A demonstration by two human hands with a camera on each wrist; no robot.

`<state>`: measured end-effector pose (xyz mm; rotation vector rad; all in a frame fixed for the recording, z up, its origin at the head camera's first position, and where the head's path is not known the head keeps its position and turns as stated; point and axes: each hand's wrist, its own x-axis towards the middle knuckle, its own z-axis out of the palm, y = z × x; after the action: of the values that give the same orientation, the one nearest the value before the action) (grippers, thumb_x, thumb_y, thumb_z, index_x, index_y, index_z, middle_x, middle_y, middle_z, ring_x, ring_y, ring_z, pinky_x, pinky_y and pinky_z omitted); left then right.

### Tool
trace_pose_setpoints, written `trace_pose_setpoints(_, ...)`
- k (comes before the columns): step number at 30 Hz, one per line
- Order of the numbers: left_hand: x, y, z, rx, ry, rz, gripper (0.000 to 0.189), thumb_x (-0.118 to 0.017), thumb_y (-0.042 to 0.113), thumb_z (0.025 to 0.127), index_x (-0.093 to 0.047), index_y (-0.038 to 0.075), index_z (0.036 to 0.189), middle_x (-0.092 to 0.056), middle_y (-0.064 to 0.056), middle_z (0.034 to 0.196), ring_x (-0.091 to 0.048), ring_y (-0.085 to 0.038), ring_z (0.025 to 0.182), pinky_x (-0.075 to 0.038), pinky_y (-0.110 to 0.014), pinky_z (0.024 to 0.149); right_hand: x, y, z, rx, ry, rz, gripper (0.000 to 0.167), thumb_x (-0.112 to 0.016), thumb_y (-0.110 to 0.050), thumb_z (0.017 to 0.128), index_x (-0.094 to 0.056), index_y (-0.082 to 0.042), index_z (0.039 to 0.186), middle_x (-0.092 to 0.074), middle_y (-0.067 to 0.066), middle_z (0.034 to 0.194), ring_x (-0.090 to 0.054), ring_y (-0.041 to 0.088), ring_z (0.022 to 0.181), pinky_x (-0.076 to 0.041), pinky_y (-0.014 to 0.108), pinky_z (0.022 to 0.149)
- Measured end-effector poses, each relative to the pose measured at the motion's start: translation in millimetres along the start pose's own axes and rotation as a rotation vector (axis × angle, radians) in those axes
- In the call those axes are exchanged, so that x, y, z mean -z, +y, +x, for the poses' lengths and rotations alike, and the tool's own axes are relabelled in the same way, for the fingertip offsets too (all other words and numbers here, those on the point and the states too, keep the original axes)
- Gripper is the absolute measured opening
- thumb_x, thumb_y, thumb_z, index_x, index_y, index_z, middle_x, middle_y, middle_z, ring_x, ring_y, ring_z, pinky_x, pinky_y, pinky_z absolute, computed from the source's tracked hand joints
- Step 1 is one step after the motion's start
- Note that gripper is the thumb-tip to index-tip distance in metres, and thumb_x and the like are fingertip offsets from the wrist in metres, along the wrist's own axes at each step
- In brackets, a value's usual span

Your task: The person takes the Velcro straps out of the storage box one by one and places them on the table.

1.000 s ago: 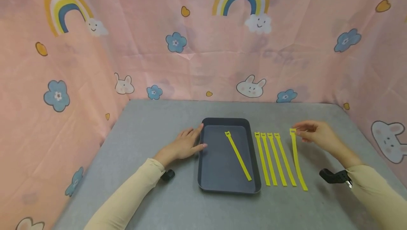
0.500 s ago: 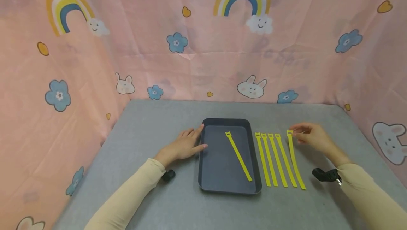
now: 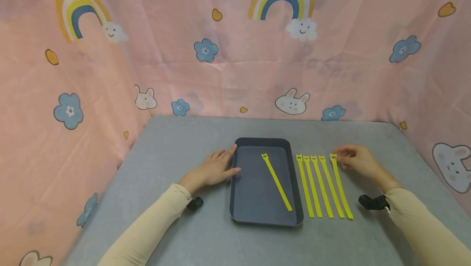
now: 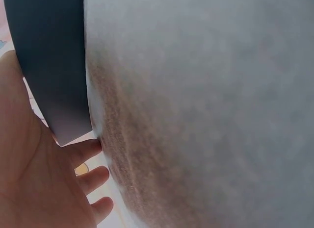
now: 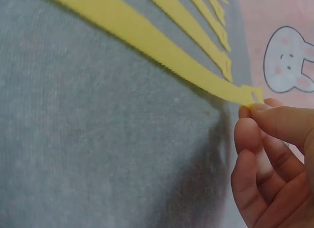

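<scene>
My right hand (image 3: 358,160) pinches the slotted head of a yellow hook-and-loop cable tie (image 3: 340,186) between thumb and finger. In the right wrist view, that cable tie (image 5: 162,49) has its head lifted a little and its strap sloping down to the table. Left of it, several more yellow cable ties (image 3: 318,186) lie side by side. Another yellow cable tie (image 3: 276,181) lies slanted inside the dark grey tray (image 3: 250,200). At the tray's left side my left hand (image 3: 211,168) rests with fingers spread, touching the rim; in the left wrist view its fingers (image 4: 93,180) are extended beside the tray wall.
A grey table (image 3: 176,143) carries everything. Pink curtain (image 3: 235,78) with printed rainbows and rabbits hangs behind and at both sides. Black wrist mounts (image 3: 371,202) show under both sleeves.
My right hand has moved left and slightly down with the pinched cable tie, bringing it closer to the row. The left hand and tray stay in place.
</scene>
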<state>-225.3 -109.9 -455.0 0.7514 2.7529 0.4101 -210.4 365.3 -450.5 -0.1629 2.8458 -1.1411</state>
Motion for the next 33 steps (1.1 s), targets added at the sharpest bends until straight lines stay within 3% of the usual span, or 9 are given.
trace_pose_setpoints(33,0.9,0.5,0.8,0.007,-0.003,0.001,0.085,-0.036,0.067,0.098,0.005,0.026,0.160,-0.018,-0.006,0.168,-0.019,-0.031,0.155,-0.012,-0.052,0.125,-14.4,-4.5,11.4,-0.007,0.008,-0.122,0.024,-0.061,-0.007,0.095,-0.066,0.005,0.116,-0.068,0.015,0.092,-0.059,0.010,0.069,-0.050,0.025,0.058)
